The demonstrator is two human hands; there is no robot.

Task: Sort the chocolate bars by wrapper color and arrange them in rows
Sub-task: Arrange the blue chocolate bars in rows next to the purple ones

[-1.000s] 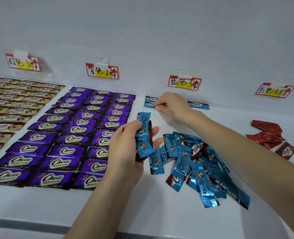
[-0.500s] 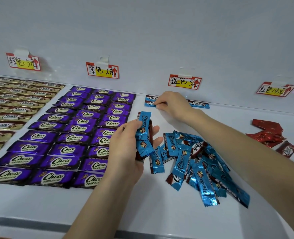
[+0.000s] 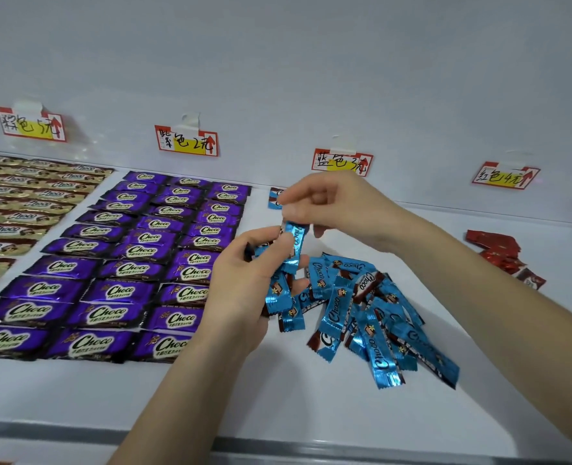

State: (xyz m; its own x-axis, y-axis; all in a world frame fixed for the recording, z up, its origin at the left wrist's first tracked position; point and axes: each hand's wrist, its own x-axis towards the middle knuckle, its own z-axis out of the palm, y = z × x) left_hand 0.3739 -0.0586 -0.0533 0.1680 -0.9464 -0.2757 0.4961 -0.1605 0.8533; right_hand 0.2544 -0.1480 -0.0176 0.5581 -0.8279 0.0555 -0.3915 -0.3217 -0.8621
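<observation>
Blue bar pinched by right hand arched above, left hand curled, gripping blue stack

Single head-worn wide-angle view, looking forward and down, close over white table, facing rear wall

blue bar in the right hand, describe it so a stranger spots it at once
Under the blue price tag, left of the loose heap of blue bars, the left hand grips a bunch. The blue bar is the one sticking up from that bunch, its top end pinched by the right hand; the only bar that hand touches.
</observation>
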